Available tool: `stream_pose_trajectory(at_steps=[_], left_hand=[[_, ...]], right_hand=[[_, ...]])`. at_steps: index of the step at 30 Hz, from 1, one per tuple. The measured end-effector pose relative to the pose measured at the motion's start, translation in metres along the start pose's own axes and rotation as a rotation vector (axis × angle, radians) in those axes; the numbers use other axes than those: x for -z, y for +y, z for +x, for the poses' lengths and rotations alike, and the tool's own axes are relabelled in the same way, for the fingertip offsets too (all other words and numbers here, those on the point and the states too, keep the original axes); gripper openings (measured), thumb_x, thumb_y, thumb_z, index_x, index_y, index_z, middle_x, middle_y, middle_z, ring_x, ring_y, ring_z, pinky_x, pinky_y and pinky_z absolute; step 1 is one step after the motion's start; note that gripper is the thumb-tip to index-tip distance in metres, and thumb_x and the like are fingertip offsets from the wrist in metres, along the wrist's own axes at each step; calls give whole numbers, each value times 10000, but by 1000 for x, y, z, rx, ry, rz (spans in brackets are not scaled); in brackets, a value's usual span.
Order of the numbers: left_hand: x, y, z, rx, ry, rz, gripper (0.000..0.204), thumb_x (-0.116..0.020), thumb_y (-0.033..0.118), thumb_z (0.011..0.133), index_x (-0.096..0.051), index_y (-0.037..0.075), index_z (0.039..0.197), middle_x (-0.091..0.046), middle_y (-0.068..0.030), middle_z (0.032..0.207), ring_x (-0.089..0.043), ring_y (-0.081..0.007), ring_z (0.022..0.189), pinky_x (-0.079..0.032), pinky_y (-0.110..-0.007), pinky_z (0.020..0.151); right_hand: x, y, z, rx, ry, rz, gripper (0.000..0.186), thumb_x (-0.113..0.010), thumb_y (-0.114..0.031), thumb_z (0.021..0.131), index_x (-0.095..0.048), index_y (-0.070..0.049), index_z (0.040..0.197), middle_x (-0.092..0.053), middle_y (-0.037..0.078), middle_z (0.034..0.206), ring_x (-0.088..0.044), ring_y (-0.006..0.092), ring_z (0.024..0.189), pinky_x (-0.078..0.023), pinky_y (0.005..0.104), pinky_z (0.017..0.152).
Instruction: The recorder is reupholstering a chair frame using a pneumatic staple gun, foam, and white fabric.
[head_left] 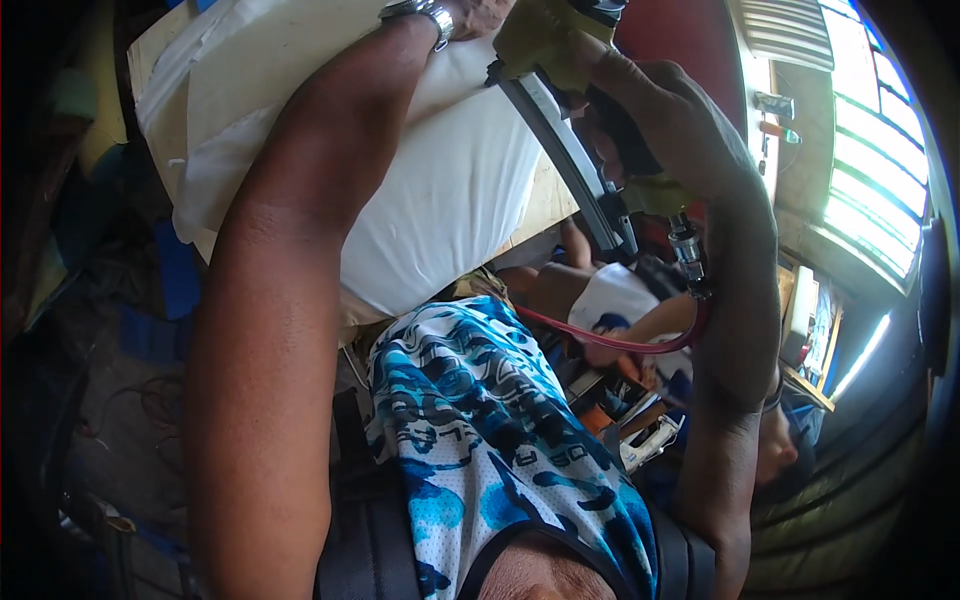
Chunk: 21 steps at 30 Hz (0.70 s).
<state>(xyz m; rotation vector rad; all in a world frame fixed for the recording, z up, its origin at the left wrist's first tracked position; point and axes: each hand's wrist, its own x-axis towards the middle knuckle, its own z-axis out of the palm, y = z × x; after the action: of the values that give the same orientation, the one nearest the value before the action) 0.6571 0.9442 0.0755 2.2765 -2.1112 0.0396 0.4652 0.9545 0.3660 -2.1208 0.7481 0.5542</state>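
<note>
My right hand [670,115] is wrapped round the grip of an olive-green air staple gun [545,35]. Its long grey magazine [560,150] slants down to the right, and a metal hose coupling [686,245] sits at the base of the handle. From there a red air hose [640,345] curves away to the left. My left hand [478,18], with a silver watch at the wrist, reaches to the top edge over a panel covered in white cloth [440,230]. Its fingers are mostly cut off, so their hold is hidden. The gun's nose is near the top edge; contact is not visible.
Pale board [545,205] shows along the cloth's edge. A dark red surface [690,40] lies beyond the gun. Another person [610,300] is at the right behind the hose, near a second staple gun [650,445]. A barred window [875,150] stands at the far right.
</note>
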Motion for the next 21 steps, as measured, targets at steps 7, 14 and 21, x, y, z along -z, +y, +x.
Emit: stream_pose_trajectory(at_steps=[7, 14, 21], left_hand=[[44, 6, -19, 279, 536, -463, 423, -433, 372, 925, -680, 80, 1106, -669, -216, 1066, -613, -326, 1079, -433, -428, 975], [96, -30, -115, 322, -564, -1296, 510, -742, 456, 788, -690, 32, 1067, -687, -38, 917, -603, -130, 807, -484, -291, 757], [78, -15, -164, 433, -42, -1118, 465, -546, 356, 918, -591, 75, 1286, -573, -174, 1310, -529, -284, 1218, -424, -344, 1022]], right_hand=[[5, -8, -20, -41, 99, 166, 553, -495, -537, 942, -631, -5, 878, -578, 23, 635, -564, 102, 514, -448, 249, 528], [21, 21, -67, 462, 63, 733, 358, -518, -342, 927, -573, 12, 917, -566, 60, 741, -543, 135, 635, -421, 267, 583], [-9, 33, -45, 190, -7, 628, 387, -559, -396, 927, -597, -17, 861, -611, 49, 679, -582, 128, 564, -458, 269, 562]])
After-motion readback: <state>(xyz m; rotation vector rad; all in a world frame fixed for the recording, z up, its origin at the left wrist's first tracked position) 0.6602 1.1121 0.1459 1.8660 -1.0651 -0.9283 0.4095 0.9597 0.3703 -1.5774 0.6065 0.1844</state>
